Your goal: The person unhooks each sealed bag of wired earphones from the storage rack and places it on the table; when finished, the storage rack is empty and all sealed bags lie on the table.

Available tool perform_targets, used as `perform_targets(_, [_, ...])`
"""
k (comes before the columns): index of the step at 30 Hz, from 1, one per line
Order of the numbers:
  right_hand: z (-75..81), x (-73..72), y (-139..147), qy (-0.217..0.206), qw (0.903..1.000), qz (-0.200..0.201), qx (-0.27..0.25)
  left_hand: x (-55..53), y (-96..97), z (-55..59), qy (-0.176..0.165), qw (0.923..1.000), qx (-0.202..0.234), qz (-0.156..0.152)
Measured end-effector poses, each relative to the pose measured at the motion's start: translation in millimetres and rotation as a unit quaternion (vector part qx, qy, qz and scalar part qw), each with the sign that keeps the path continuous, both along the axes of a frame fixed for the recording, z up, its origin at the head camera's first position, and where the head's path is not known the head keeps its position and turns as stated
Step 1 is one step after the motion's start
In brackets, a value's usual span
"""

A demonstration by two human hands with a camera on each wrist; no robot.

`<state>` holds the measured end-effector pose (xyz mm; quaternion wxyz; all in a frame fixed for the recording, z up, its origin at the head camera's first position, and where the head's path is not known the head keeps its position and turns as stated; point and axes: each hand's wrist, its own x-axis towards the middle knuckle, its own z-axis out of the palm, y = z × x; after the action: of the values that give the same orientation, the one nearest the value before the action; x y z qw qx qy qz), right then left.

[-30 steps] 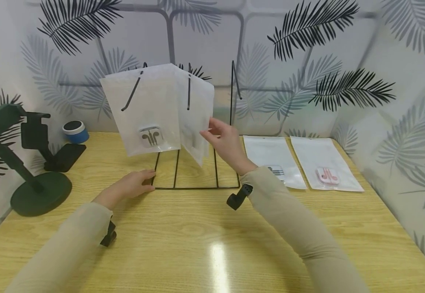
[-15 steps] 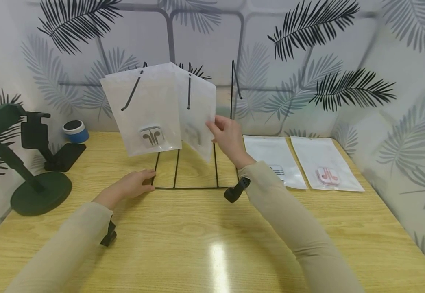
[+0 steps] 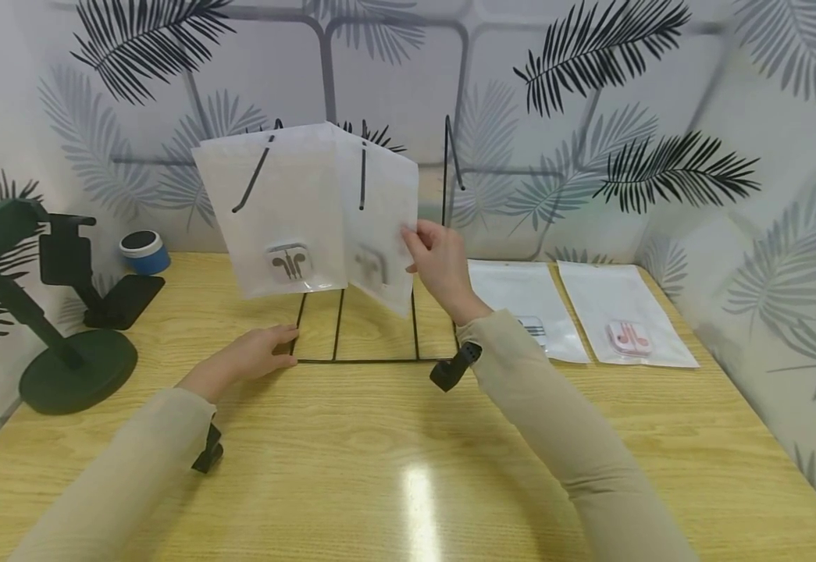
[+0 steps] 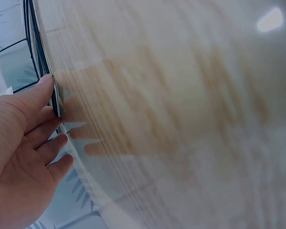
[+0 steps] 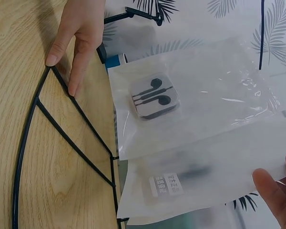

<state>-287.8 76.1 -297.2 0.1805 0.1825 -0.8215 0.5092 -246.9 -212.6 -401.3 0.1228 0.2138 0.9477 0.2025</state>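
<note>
Two white, partly see-through bags hang from the hooks of a black wire display rack (image 3: 379, 361). The left bag (image 3: 309, 195) shows a small case of earphones (image 3: 290, 262) near its bottom. My right hand (image 3: 443, 265) pinches the side edge of the second bag (image 3: 388, 187), which hangs angled beside it; in the right wrist view a white printed label (image 5: 166, 185) shows through this bag. My left hand (image 3: 256, 353) rests at the front left corner of the rack's base, the thumb at the corner and straight fingers on the side wire (image 5: 89, 123).
Two more bags lie flat on the wooden table (image 3: 337, 468) at right, one with dark earphones (image 3: 532, 328), one with red earphones (image 3: 628, 337). At left stand a green stand (image 3: 77, 371), a black phone holder (image 3: 66, 254) and a blue-and-white jar (image 3: 144, 254).
My right hand has moved slightly to the right with the second bag's edge, swinging the bag out a little and turning it more to face me. The left hand has stayed in place.
</note>
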Motion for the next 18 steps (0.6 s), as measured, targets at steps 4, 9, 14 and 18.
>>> perform_targets(4, [1.3,2.9,0,0.005,1.0000,-0.003,-0.004,1.1,0.6,0.8,0.000,1.0000,0.001,0.000])
perform_targets(9, [2.0,6.7,0,0.013,0.9999,0.000,0.000,1.9,0.5,0.8,0.003,1.0000,-0.003,0.000])
perform_targets(14, [1.5,12.2,1,0.022,0.9997,0.006,0.000,1.9,0.7,1.4,0.002,1.0000,-0.005,0.001])
perform_targets(18, [1.1,17.4,4,0.032,0.9992,0.019,-0.011,2.1,1.8,1.9,0.003,1.0000,-0.006,0.001])
